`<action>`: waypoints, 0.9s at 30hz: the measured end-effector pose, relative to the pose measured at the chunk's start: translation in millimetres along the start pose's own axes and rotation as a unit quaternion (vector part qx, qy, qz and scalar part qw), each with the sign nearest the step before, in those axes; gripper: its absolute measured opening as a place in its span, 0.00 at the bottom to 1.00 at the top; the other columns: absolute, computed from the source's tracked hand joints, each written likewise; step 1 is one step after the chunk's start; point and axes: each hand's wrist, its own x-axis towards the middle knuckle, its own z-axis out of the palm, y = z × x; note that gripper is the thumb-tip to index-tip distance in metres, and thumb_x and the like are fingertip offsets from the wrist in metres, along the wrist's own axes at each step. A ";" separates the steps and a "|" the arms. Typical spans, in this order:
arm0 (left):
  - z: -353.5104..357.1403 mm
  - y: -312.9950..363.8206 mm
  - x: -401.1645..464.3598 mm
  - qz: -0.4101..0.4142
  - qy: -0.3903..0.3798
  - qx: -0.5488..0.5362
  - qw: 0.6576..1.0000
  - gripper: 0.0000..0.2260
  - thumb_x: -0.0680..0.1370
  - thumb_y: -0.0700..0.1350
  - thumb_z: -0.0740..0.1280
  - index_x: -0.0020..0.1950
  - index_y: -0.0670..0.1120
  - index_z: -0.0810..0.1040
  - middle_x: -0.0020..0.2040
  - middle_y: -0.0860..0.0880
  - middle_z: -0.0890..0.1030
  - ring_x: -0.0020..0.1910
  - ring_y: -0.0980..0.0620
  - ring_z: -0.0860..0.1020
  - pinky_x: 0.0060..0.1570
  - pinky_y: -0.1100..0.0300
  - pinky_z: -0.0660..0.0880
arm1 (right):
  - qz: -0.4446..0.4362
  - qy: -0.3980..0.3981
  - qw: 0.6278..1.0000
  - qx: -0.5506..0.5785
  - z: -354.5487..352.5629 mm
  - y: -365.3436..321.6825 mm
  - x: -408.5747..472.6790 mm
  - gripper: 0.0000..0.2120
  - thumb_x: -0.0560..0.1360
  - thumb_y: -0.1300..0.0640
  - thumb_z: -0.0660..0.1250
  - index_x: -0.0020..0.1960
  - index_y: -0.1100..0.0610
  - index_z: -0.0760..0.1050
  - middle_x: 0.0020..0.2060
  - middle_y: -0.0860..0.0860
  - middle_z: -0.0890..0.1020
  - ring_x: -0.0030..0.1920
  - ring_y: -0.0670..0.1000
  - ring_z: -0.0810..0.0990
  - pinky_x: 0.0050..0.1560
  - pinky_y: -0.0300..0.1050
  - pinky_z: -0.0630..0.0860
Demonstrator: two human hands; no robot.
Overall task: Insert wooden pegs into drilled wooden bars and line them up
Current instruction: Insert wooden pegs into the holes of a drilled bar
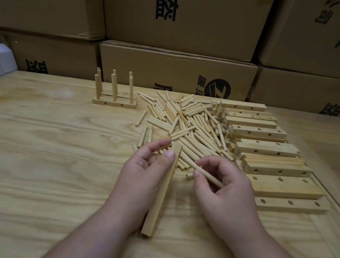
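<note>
Left hand grips bar on edge above table; right hand pinches peg, tip near bar. We cannot see holes; misaligned peg may jam or slip into loose pegs.

Held bar: pale wood, long, square-sectioned, tilted lengthwise away from viewer, gripped in left hand. Held peg: slim dowel, pinched in right hand, angled toward bar. Loose pegs heaped mid-bench. Drilled bars stacked at right. Finished bars far left, pegs upright.
</note>
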 end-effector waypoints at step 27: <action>-4.5 3.3 -1.4 -0.021 -0.048 0.051 0.997 0.13 0.66 0.56 0.73 0.47 0.54 0.87 0.52 0.55 0.87 0.40 0.61 0.82 0.42 0.61 0.76 | 0.017 0.015 1.000 0.005 -7.4 -8.3 2.1 0.13 0.72 0.64 0.75 0.44 0.46 0.84 0.40 0.41 0.84 0.43 0.42 0.83 0.42 0.30 0.76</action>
